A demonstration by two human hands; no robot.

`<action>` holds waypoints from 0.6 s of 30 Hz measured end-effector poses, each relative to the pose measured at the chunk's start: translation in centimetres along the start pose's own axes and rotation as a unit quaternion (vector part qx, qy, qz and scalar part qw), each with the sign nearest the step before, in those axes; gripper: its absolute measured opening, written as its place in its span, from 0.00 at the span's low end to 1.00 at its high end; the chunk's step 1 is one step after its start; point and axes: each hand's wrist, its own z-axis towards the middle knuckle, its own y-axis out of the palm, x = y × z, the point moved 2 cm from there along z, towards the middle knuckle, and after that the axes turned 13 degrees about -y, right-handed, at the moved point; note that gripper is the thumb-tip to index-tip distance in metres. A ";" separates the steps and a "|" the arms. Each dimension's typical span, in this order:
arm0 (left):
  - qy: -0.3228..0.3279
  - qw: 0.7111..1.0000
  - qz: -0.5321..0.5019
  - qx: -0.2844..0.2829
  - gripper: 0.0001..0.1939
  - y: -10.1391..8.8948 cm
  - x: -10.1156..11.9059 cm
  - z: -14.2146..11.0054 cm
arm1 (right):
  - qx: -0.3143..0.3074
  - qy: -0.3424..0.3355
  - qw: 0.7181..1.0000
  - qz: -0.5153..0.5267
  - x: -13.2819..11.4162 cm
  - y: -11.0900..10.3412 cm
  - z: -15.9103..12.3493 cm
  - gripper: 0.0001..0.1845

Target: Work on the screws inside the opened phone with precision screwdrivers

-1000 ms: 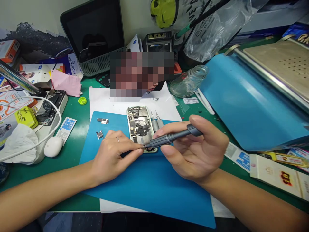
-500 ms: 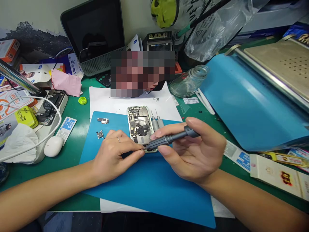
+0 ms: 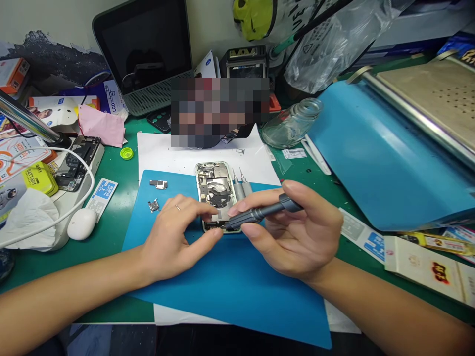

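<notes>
An opened smartphone [image 3: 217,190] lies on a blue mat [image 3: 230,277], its inner parts exposed. My right hand [image 3: 300,227] grips a dark grey screwdriver [image 3: 260,212], slanted down to the left, with its tip at the phone's near end. At the phone's lower left is my left hand [image 3: 181,232], thumb and forefinger apart, with nothing visible between them; the thumb is close to the screwdriver tip. Two silver screwdrivers [image 3: 242,187] rest along the phone's right side. On the mat's left part lie a small metal plate [image 3: 159,184] and a small metal part [image 3: 153,205].
White paper [image 3: 163,148] extends under the mat. A glass jar [image 3: 291,123] stands behind at the right, near a blue-sided machine [image 3: 356,158]. Left are a white earbud case [image 3: 81,224], a white cable [image 3: 91,173] and a green cap [image 3: 126,153]. A dark screen [image 3: 144,49] stands behind.
My left forefinger has lifted away from the screwdriver tip, opening the pinch with the thumb. My right hand with the screwdriver has shifted slightly left.
</notes>
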 end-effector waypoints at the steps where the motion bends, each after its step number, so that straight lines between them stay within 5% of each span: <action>1: -0.006 1.000 -0.003 0.018 0.06 0.0 0.0 -0.1 | 0.003 -0.001 1.000 -0.003 0.0 -0.1 0.0 0.46; 6: 0.124 0.990 0.069 0.026 0.07 0.2 0.8 -0.7 | 0.023 -0.012 1.000 -0.018 0.6 -0.3 0.2 0.46; 11: 0.255 0.946 0.201 -0.001 0.07 0.8 1.7 -2.3 | 0.038 -0.016 0.997 -0.059 1.1 -0.3 0.1 0.43; 18: 0.237 0.919 0.312 -0.035 0.24 1.8 1.6 -4.2 | 0.054 0.003 0.993 -0.106 1.3 -0.2 -0.4 0.42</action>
